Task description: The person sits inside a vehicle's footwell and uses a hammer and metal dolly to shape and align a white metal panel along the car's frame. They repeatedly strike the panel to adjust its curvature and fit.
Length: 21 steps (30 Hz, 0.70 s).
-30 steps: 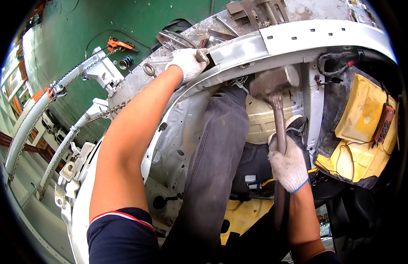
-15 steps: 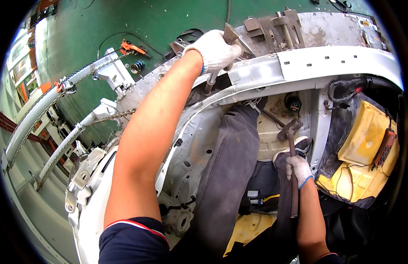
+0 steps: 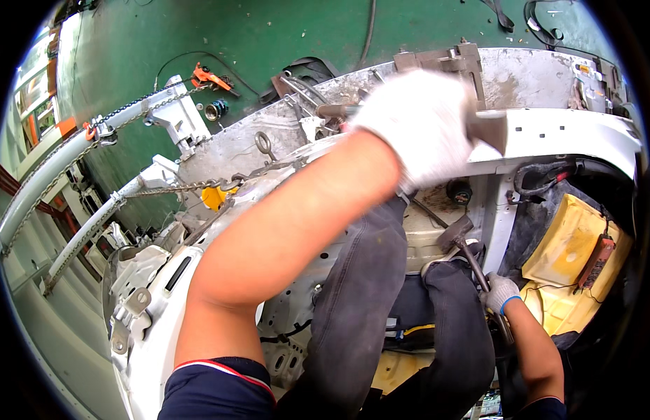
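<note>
My left hand (image 3: 419, 126) in a white knit glove is smeared by motion, raised over the white car-body edge (image 3: 535, 133) towards the far side. It is closed on a grey metal tool with a flared, flat end (image 3: 490, 132); the grip itself is hidden. My right hand (image 3: 501, 292), gloved too, is wrapped round the handle of a hammer (image 3: 477, 264) at the right. The hammer's head points away from me, beside my shoe, and its handle end sticks out below my fist.
I am inside a stripped car body, legs (image 3: 367, 280) between its panels. Yellow foam padding (image 3: 563, 241) with a red-and-black device (image 3: 597, 260) lies right. Far off stand a clamp (image 3: 472, 66) and a grey metal platform (image 3: 528, 77). A chain (image 3: 181, 187) stretches left from the body to a pole.
My left hand has swung right and nearer with the flared tool, which has turned sideways. My right hand has shifted slightly right and down, tilting the hammer. The view has moved a little.
</note>
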{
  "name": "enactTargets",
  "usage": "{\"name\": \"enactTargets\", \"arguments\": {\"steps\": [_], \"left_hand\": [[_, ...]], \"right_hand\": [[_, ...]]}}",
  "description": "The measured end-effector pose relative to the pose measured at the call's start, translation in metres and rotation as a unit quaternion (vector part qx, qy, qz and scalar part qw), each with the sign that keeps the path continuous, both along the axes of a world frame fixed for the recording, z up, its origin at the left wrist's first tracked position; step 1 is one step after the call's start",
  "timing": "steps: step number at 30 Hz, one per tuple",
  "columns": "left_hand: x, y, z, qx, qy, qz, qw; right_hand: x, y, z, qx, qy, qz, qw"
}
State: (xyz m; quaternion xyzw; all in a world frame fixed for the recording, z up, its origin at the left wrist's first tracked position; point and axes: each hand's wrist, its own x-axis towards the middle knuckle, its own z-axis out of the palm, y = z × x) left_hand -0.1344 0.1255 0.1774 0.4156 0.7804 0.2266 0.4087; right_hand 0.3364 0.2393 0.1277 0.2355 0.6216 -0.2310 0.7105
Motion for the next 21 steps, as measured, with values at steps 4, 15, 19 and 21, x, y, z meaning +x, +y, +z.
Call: {"name": "enactTargets", "arguments": {"steps": [4,15,19,21], "left_hand": [[0.072,0.025,-0.015,-0.102,-0.006,-0.114,0.988],[0.129,0.077,0.027,-0.108,-0.149,-0.099,0.978],[0.118,0.038,0.029,-0.081,-0.197,-0.100,0.972],[0.113,0.004,0.017,-0.067,-0.217,-0.029,0.973]], "right_hand": [[0.013,0.016,-0.007,0.046,0.019,-0.006,0.999],[-0.187,0.154,-0.089,0.230,0.715,-0.061,0.658],[-0.208,0.181,-0.119,0.346,0.597,0.053,0.722],[-0.198,0.190,-0.131,0.328,0.599,0.038,0.729]]}}
